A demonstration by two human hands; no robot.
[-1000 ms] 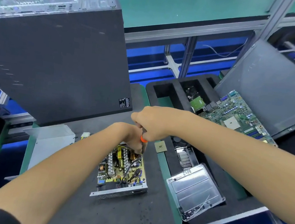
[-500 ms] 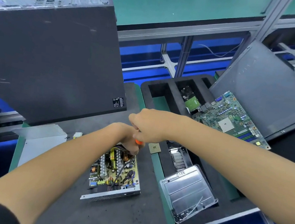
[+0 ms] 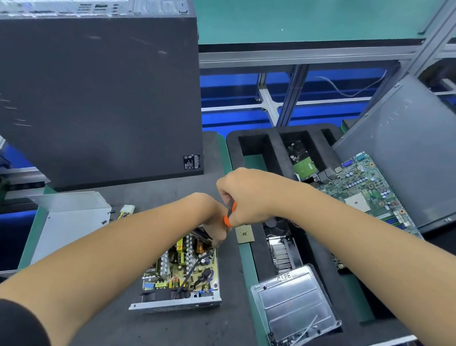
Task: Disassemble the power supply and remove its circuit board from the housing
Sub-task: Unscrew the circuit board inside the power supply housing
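A: Well, the head view is the only one, so what differs from a second ago?

B: Very little in the work itself. The picture drifts as the head moves, but both hands sit at the same far corner of the power supply (image 3: 182, 272) as before. The right hand (image 3: 243, 194) is still fisted round the orange-handled screwdriver (image 3: 229, 213), held roughly upright. The left hand (image 3: 210, 220) stays beneath it, fingers curled down at the tool's tip. Whether they pinch the shaft or a screw, I cannot tell.

A: And the circuit board?

B: The circuit board (image 3: 188, 268) still lies inside the open housing (image 3: 173, 306), flat on the black mat (image 3: 157, 336). It has not lifted or shifted in its tray. The removed cover (image 3: 70, 224) lies to the left, just beside it.

A: So what does that mean for the job?

B: I'd judge a board screw at that far corner is still being turned out. With the cover off, the task looks partly done, with the board yet to come free.

A: Anything else nearby?

B: A metal tray (image 3: 294, 308) with small screws at the right, a loose processor chip (image 3: 244, 234) just beside the hands, and the computer case (image 3: 87, 79) behind.
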